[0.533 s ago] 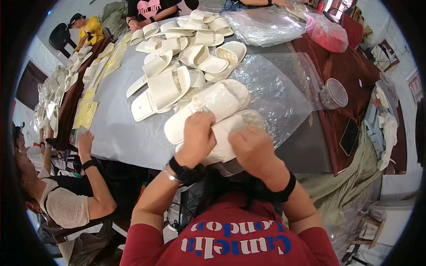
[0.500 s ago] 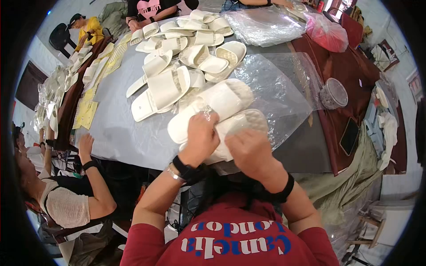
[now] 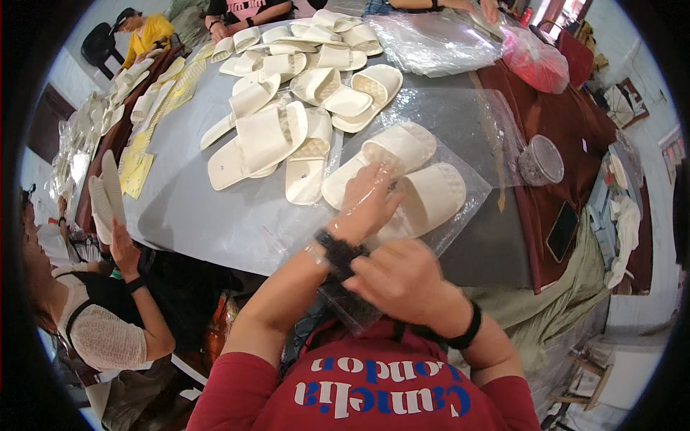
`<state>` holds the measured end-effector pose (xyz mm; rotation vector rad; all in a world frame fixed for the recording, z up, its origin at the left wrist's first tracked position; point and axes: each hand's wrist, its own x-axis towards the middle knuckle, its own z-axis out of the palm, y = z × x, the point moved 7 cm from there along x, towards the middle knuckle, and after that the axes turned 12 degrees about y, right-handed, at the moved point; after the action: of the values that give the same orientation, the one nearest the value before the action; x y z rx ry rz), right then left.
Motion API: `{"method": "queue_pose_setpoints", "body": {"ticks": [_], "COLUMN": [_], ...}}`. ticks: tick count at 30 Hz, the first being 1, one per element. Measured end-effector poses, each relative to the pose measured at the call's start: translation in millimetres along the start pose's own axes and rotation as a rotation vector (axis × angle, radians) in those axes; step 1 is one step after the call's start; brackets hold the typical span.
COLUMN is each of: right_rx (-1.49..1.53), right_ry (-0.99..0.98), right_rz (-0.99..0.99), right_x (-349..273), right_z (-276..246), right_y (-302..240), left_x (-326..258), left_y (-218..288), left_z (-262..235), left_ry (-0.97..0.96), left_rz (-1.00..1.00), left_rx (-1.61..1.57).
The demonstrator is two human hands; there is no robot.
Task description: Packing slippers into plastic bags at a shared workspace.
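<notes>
Nearest the chest, the right hand [image 3: 399, 280] is curled closed on the mouth end of a clear bag [image 3: 431, 154], pinching the bunched plastic near the left wrist, seemingly to hold the bag taut. The left hand [image 3: 366, 205] is thrust inside the bag, its fingers spread flat and holding nothing firmly, their tips resting on the two cream slippers [image 3: 406, 179] already in there, probably to press them side by side toward the closed end. The bagged pair lies on the grey table [image 3: 194, 208] just beyond the hands, toes pointing away to the right. Left of the bag and a little further out, a loose heap of slippers [image 3: 287, 122] like them lies scattered, soles and straps facing every way, near enough to be reached. Right of the bag a clear plastic cup [image 3: 540, 159] stands on a dark red cloth [image 3: 532, 100], and a phone [image 3: 562, 230] lies at that cloth's near edge. Beyond the heap, at the table's far side, lies a stack of clear bags [image 3: 431, 39], with a red-filled bag [image 3: 537, 57] beside it. Far left of the bag, another person's hand [image 3: 122, 248] holds up a slipper at the table's edge.
</notes>
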<state>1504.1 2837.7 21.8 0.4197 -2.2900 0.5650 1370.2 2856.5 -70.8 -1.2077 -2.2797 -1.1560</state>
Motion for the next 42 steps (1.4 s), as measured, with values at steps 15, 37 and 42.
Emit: {"method": "queue_pose_setpoints", "body": {"ticks": [15,37,42], "right_rx": [-0.072,-0.246,-0.246], "right_ry": [-0.339,-0.556,-0.366], "right_rz": [0.043,0.116,0.178], "right_x": [5.5,-105.5,-99.9], "right_z": [34.1,42.7,52.4], "right_y": [41.4,29.8,24.6], "left_x": [-45.1,-89.6,-91.4], "left_y": [-10.2,-79.3,-85.3], "left_z": [-200.8,-130.4,-139.3], "left_ry": [0.398,0.049,0.100], "left_rz": [-0.149,-0.204,-0.467], "left_rx": [-0.140,0.225,0.368]}}
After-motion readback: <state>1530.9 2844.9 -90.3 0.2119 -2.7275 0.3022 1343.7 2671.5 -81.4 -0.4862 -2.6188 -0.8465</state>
